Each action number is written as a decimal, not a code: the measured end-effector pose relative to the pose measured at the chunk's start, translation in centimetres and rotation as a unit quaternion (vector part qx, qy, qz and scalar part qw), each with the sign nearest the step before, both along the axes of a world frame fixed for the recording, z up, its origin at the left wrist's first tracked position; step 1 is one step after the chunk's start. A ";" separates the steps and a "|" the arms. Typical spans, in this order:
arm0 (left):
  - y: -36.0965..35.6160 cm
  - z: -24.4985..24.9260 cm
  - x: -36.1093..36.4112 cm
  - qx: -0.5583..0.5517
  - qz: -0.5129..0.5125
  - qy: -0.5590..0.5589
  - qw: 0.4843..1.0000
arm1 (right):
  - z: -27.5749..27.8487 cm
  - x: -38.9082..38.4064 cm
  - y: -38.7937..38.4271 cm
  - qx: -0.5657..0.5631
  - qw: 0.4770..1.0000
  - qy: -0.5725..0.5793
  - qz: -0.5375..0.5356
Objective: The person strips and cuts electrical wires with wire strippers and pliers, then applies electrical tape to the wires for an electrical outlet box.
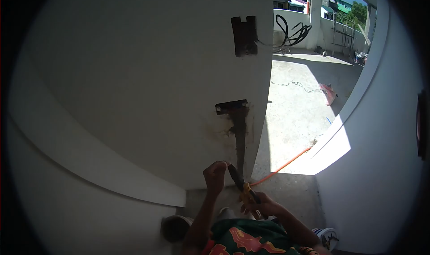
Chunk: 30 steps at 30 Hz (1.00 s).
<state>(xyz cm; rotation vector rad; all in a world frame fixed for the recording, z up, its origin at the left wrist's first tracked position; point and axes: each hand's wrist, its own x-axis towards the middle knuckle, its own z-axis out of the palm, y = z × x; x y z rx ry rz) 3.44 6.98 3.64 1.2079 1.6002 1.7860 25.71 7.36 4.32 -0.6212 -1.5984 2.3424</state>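
My right hand (264, 206) is wrapped round a long tool (236, 176) with a dark body and a yellow section near the grip; its exact kind is hard to make out. The dark end points up and left, towards the wall. My left hand (215, 173) is raised beside that end, fingers curled closed; whether anything small is pinched in them cannot be seen. In front of me, a dark chased groove (240, 141) runs down the pale wall from a rectangular box opening (231, 107). Higher up is a larger dark cut-out (245, 38).
An orange hose or cord (286, 164) crosses the floor to the doorway. A dark bucket (175, 228) stands at lower left, a white bucket (329, 237) at lower right. Black cable loops (293, 33) hang by the wall edge. A reddish bag (329, 94) lies on the sunlit floor outside.
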 end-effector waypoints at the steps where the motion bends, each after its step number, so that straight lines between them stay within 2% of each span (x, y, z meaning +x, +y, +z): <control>1: 0.2 -0.8 -0.7 0.014 0.003 -0.082 0.997 | -0.9 -0.2 -0.2 -0.007 1.000 0.026 0.016; 3: 0.9 -1.4 -3.1 0.037 0.006 -0.240 0.970 | -2.2 -0.7 -1.0 0.026 1.000 0.008 -0.003; 4: 1.0 -1.2 -4.3 0.074 -0.081 -0.342 0.933 | -2.9 -0.8 -1.3 0.044 0.999 -0.003 -0.011; 7: 1.3 -0.7 -7.0 -0.017 -0.192 -0.496 0.847 | -5.3 -1.1 -2.0 -0.057 0.997 -0.017 -0.045; 8: 1.4 0.6 -7.0 -0.069 -0.181 -0.499 0.845 | -6.2 -1.1 -2.2 -0.060 0.994 -0.046 -0.074; 11: 2.3 2.4 -6.7 -0.148 -0.237 -0.522 0.806 | -8.6 -1.5 -2.4 -0.060 0.984 -0.083 -0.148; 14: 4.2 3.7 -5.6 -0.186 -0.298 -0.458 0.817 | -9.2 -1.6 -2.8 -0.100 0.964 -0.087 -0.232; 17: 6.3 4.3 -4.8 -0.151 -0.431 -0.482 0.748 | -9.9 -1.3 -3.0 -0.103 0.955 -0.091 -0.263; 20: 8.2 7.1 -3.8 -0.094 -0.502 -0.445 0.736 | -11.9 -0.7 -3.3 -0.077 0.958 -0.096 -0.258; 23: 9.5 13.2 -3.0 -0.028 -0.420 -0.206 0.883 | -13.0 -0.5 -3.5 -0.082 0.954 -0.102 -0.269; 25: 10.5 17.7 -2.1 0.084 -0.374 -0.072 0.921 | -13.5 -0.4 -3.4 -0.077 0.956 -0.100 -0.266; 27: 11.7 21.3 -1.4 0.126 -0.286 0.015 0.950 | -13.8 -0.3 -3.3 -0.070 0.957 -0.099 -0.262; 30: 12.9 25.5 -1.6 0.154 -0.164 0.165 0.960 | -14.1 0.0 -2.6 -0.055 0.961 -0.095 -0.253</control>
